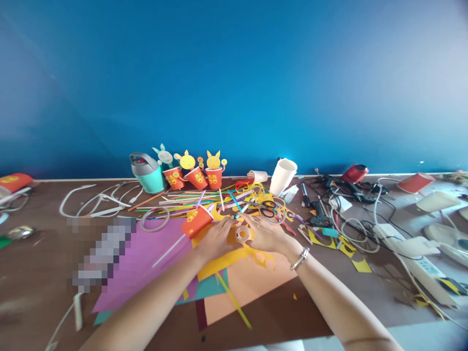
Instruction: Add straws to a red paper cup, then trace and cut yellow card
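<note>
As both bare arms reach in from the bottom edge, the hands meet over a pile of craft paper on a brown table (314, 312). L hand (220, 239) is palm-down w/ fingers bent inward; can't tell if it grips anything, since its fingertips are too small & blurred. R hand (268, 236) comes in from the other side, fingers pointing toward L hand, tips nearly meeting; can't tell whether it's closed on anything either. Btwn the two is a tape roll (243, 239), over the yellow paper (215, 262) & right next to R hand's thumb; contact unclear. A silver bracelet (300, 258) circles the R wrist.

Just L of L hand, a red cup (195, 223) w/ yellow lettering is tilted over, near a white stick (168, 250) on purple paper (142, 278). Peach paper (256, 290) spreads under & in front of the hands, w/ a yellow strip (236, 303) across it. Beyond R hand: scissors (268, 210) w/ dark handles among yellow scraps, plus a tall white cup (282, 179). Along the blue wall (234, 87), three cups (195, 179) w/ paper animal heads stand in a row next to a teal-&-grey bucket (152, 181). Colored sticks (183, 200) lie in front of them. Far R: glue gun (321, 217), tangled cords & a white power strip (420, 265).
</note>
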Demonstrator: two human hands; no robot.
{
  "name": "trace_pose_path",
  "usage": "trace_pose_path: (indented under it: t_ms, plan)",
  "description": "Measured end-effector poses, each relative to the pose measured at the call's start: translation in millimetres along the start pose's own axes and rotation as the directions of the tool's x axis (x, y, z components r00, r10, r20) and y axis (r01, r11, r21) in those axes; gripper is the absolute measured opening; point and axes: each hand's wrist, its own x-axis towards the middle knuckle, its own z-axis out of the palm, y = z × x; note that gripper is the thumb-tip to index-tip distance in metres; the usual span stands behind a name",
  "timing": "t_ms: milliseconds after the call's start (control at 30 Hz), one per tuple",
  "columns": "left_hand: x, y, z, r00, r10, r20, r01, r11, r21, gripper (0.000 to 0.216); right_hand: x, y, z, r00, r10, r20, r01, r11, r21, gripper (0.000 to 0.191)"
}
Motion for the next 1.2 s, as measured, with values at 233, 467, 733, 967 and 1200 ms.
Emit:
trace_pose_path:
  t_ms: [233, 467, 733, 967, 1200]
  plan:
    - [2, 1, 2, 1.000, -0.015, 0.020, 0.016, 1.000, -0.025, 0.042, 3, 4, -8, 1.000, 0.029, 0.005, -0.029, 0.998, 0.051, 0.069]
    - [3, -6, 2, 0.999, 0.038, 0.002, -0.038, 0.997, -0.062, 0.045, 9, 31, -25, 0.952, 0.231, -0.200, -0.228, 0.973, 0.040, 0.033]
    - [5, -12, -5, 0.991, 0.131, 0.022, -0.128, 0.988, -0.089, 0.044, 1, 61, -59, 0.862, 0.413, -0.295, -0.425, 0.905, 0.025, 0.031]
    - [4, -10, -6, 0.993, 0.114, 0.018, -0.112, 0.990, -0.084, 0.046, -14, 80, -87, 0.792, 0.536, -0.291, -0.581, 0.809, -0.091, 0.027]
    - [4, -12, -4, 0.992, 0.121, 0.028, -0.120, 0.991, -0.059, 0.043, 14, 58, -60, 0.887, 0.392, -0.243, -0.406, 0.914, -0.010, 0.028]
